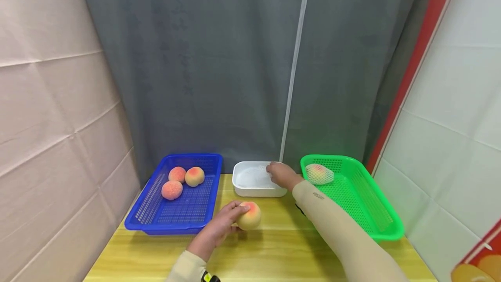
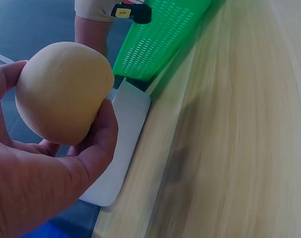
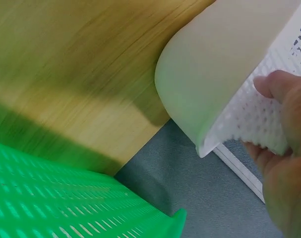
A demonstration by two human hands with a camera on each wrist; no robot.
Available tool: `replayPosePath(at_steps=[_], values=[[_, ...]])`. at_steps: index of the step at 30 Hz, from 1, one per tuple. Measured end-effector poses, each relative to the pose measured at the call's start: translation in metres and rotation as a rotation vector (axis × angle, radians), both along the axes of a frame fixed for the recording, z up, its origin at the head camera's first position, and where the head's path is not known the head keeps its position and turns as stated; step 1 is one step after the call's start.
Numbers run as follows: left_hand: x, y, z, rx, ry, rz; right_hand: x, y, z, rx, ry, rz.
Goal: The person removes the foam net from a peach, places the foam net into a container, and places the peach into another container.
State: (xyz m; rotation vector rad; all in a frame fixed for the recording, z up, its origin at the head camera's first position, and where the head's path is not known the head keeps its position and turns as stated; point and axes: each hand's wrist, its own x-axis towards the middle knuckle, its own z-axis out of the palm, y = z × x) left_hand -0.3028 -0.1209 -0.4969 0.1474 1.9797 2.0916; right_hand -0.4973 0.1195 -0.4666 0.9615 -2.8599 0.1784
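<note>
My left hand point(image 1: 221, 225) holds a yellow peach point(image 1: 250, 216) with a red-orange blush, thumb on one side and fingers round the other, over the front of the table. In the left wrist view the same peach point(image 2: 63, 94) shows its plain yellow side. At the right end of a white plastic tray point(image 1: 258, 192), my right hand point(image 1: 282, 175) pinches a white foam net sleeve point(image 3: 244, 114) between thumb and fingers. The sleeve overlaps the tray's rim in the right wrist view.
A blue basket point(image 1: 213, 199) on the left contains three peaches point(image 1: 172, 189). On the right, a green basket point(image 1: 385, 208) holds a peach in a white foam net point(image 1: 319, 174). A grey curtain point(image 1: 219, 64) hangs behind the wooden table point(image 1: 270, 251).
</note>
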Motion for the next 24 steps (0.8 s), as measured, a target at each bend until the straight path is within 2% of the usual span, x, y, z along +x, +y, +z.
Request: replayPosePath(at_steps=[7, 15, 24], values=[[-0.001, -0.002, -0.001, 0.011, -0.007, 0.006, -0.002, 0.005, -0.007, -0.009, -0.086, 0.011], [-0.001, -0.004, -0.001, 0.01, -0.01, 0.011, -0.004, 0.004, -0.01, -0.099, -0.242, -0.06], [-0.002, -0.004, -0.001, 0.028, -0.009, 0.021, -0.008, 0.002, -0.013, -0.03, -0.27, -0.024]])
